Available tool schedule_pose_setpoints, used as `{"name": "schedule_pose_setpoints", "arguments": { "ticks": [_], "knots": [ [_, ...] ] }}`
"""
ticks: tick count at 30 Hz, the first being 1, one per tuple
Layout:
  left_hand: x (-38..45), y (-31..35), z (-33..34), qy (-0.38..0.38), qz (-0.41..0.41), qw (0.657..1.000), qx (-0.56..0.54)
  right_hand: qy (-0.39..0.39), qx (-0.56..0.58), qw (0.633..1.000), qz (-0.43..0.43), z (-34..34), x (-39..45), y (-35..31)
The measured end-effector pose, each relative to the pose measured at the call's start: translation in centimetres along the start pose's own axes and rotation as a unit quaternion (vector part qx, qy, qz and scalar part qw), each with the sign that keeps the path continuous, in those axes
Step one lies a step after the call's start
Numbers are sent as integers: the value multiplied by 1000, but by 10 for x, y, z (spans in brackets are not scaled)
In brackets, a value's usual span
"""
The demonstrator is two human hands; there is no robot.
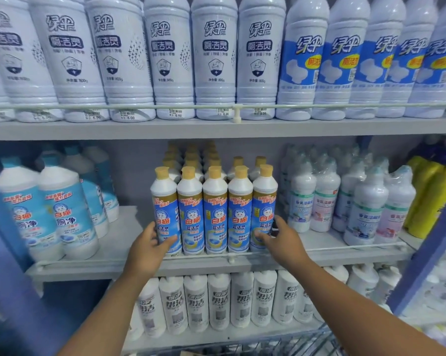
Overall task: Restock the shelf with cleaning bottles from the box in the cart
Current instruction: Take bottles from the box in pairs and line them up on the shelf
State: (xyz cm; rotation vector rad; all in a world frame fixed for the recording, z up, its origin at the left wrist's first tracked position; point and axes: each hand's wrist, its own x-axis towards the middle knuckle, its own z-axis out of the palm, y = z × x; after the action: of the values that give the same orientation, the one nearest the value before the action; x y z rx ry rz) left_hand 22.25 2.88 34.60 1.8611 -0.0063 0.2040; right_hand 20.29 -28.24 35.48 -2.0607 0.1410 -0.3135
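A front row of several white bottles with tan caps and blue labels (215,214) stands on the middle shelf (119,265), behind its white rail, with more rows of the same bottle behind. My left hand (148,246) grips the leftmost bottle (165,209), thumb across its front and fingers round its left side. My right hand (281,237) grips the rightmost bottle (264,209), thumb on the label and fingers round its right side. Both bottles stand upright on the shelf. A strip of the cart's wire rim (309,340) shows at the bottom edge; the box is hidden.
Larger blue-labelled bottles (60,209) stand to the left across a bare gap of shelf. Shrink-wrapped white bottles (324,199) and yellow bottles (432,199) stand to the right. The top shelf holds tall white bottles (214,57); the lower shelf holds white bottles (219,301).
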Motion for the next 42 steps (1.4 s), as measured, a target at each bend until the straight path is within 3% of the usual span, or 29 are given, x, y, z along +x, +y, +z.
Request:
{"name": "schedule_pose_setpoints", "arguments": {
  "ticks": [10, 17, 23, 28, 31, 42],
  "knots": [
    [8, -11, -7, -40, 3, 999, 3, 2, -39, 999, -4, 4, -3, -5],
    [5, -17, -8, -25, 17, 976, 215, -18, -138, 990, 2, 4, -24, -11],
    [-12, -25, -5, 13, 64, 927, 370, -29, -265, 963, -35, 4, -52, -5],
    [-58, -22, 7, -1, 92, 880, 465, -61, -401, 912, -57, -3, -86, 10],
    [-94, -20, 20, 2, 111, 878, 466, -89, -411, 905, -63, -9, -110, 25],
    [-230, -51, 94, -79, 52, 863, 496, -211, -412, 885, -38, -17, -220, 115]
  ]
}}
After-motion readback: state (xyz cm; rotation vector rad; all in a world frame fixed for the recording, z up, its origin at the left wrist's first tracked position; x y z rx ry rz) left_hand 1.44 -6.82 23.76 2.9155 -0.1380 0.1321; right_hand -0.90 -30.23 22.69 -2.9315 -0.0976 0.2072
